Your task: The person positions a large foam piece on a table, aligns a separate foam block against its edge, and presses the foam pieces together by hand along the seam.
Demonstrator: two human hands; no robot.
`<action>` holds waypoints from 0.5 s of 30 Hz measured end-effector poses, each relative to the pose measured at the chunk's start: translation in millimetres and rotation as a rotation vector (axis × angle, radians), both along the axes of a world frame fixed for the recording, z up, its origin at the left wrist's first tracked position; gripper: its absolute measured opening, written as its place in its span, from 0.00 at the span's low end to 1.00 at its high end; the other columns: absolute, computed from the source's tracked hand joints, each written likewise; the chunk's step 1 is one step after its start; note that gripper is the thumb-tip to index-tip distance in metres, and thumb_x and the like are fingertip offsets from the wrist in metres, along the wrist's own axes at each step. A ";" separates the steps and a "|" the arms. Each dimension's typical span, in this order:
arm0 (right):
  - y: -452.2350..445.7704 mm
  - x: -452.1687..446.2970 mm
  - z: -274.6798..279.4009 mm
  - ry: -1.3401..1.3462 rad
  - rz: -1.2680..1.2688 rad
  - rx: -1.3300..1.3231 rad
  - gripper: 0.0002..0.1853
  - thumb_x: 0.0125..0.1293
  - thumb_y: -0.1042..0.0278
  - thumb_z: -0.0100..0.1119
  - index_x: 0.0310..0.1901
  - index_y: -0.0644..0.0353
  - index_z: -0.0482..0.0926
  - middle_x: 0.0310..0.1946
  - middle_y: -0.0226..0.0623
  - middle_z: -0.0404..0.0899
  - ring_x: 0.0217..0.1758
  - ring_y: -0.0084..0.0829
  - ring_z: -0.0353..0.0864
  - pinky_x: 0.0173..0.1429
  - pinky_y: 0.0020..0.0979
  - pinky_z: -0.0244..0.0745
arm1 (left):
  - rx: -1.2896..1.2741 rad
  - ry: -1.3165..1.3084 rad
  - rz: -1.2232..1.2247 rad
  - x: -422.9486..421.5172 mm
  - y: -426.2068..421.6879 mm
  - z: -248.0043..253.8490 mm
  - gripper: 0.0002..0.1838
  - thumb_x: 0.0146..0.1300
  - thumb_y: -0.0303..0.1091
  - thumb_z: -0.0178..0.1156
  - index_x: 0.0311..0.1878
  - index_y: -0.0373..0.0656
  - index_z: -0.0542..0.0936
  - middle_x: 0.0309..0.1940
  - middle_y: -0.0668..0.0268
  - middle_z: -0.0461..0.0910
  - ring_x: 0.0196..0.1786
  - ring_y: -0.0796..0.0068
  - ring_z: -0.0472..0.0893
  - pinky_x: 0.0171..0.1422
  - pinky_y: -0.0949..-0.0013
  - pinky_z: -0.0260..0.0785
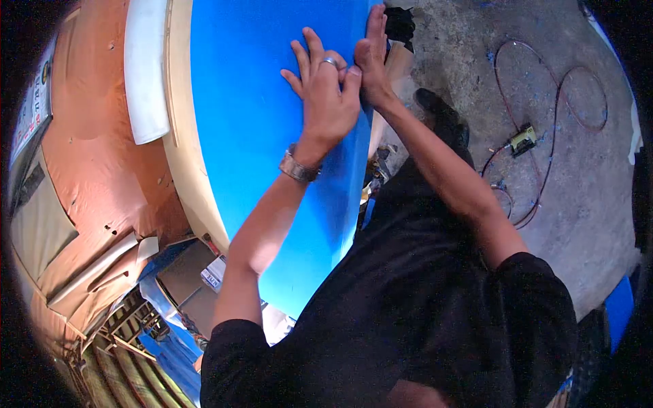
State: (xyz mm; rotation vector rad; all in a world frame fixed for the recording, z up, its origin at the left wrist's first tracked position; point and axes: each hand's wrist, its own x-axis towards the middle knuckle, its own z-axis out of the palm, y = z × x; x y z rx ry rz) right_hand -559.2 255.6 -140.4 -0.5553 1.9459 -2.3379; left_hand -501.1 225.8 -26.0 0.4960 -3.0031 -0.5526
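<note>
A large, smooth blue panel with a curved edge stretches away in front of me. My left hand rests on its upper face, three fingers spread and the index finger bent towards the thumb; I make out no object in it. A ring and a wristwatch are on this arm. Along the panel's right edge lies my right hand, fingers stretched out and the palm side against the edge. It is close beside the left thumb.
Left of the panel are a pale wooden edge, a white strip and a brown-orange covered surface. On the concrete floor at right lie a looped hose and a small yellowish device. A cardboard box stands lower left.
</note>
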 end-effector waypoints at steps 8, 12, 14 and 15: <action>19.3 -18.0 2.5 -0.008 0.140 -0.012 0.41 0.74 0.34 0.21 0.76 0.56 0.34 0.78 0.43 0.28 0.81 0.45 0.24 0.78 0.51 0.22 | 0.050 -0.080 -0.027 -4.3 3.4 5.3 0.12 0.58 0.34 0.55 0.36 0.37 0.66 0.76 0.37 0.31 0.75 0.29 0.22 0.63 0.18 0.16; 23.9 -18.5 3.8 -0.014 0.178 -0.031 0.40 0.74 0.34 0.18 0.76 0.55 0.33 0.78 0.43 0.27 0.80 0.45 0.23 0.78 0.51 0.22 | -0.079 -0.180 -0.061 -6.2 2.2 2.7 0.13 0.54 0.33 0.56 0.37 0.43 0.63 0.76 0.39 0.25 0.74 0.30 0.19 0.62 0.18 0.14; 17.1 -15.6 -5.7 0.038 0.173 0.010 0.40 0.74 0.35 0.17 0.76 0.55 0.33 0.78 0.42 0.27 0.80 0.45 0.22 0.78 0.51 0.22 | -0.097 -0.189 -0.063 -9.6 -0.4 1.3 0.13 0.53 0.33 0.56 0.38 0.43 0.63 0.75 0.39 0.25 0.74 0.30 0.19 0.61 0.18 0.14; 12.8 -14.3 -5.1 0.059 0.177 0.033 0.40 0.74 0.35 0.17 0.76 0.55 0.32 0.78 0.42 0.26 0.80 0.45 0.22 0.78 0.51 0.22 | -0.108 -0.195 -0.054 -11.0 -0.5 -0.1 0.14 0.53 0.33 0.56 0.38 0.43 0.63 0.75 0.38 0.24 0.74 0.29 0.19 0.61 0.18 0.13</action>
